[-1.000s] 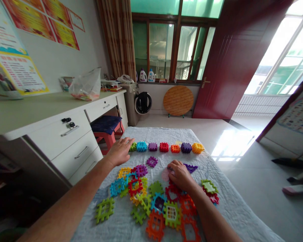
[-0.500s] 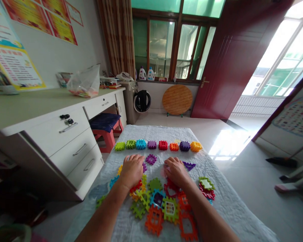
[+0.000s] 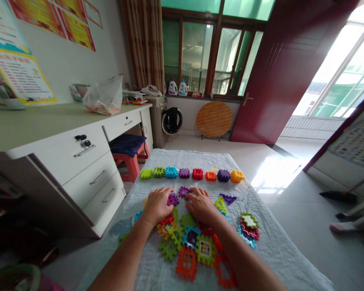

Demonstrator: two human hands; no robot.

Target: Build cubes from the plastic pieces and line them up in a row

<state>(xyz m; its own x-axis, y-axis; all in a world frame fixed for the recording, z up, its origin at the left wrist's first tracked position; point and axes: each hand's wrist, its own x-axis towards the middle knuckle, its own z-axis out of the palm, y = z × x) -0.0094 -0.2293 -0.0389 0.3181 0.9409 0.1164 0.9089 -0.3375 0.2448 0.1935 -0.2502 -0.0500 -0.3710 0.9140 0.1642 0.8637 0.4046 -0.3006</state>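
Observation:
Near the middle of the cloth-covered table, my left hand [image 3: 159,205] rests beside a purple piece [image 3: 172,199], its fingers bent near that piece's left edge. My right hand [image 3: 201,204] has its fingers spread at the right edge of another purple piece [image 3: 183,191]. Whether either hand grips a piece cannot be made out. Between my forearms lies a pile with a green windowed piece [image 3: 205,249], an orange square [image 3: 187,263] and a blue piece [image 3: 191,237]. A purple triangle [image 3: 228,198] and a light green triangle [image 3: 220,203] lie right of my right hand.
Behind my hands a row of small stacks crosses the cloth [image 3: 197,157], from a green stack [image 3: 146,174] to a yellow one [image 3: 237,176]. More pieces [image 3: 250,231] lie at the right. A desk [image 3: 63,121] and a stool [image 3: 129,151] stand at the left.
My right hand has moved left to the upper purple piece, uncovering the light green triangle. My left hand has barely moved; the lower purple piece beside it shows more. The view has shifted slightly.

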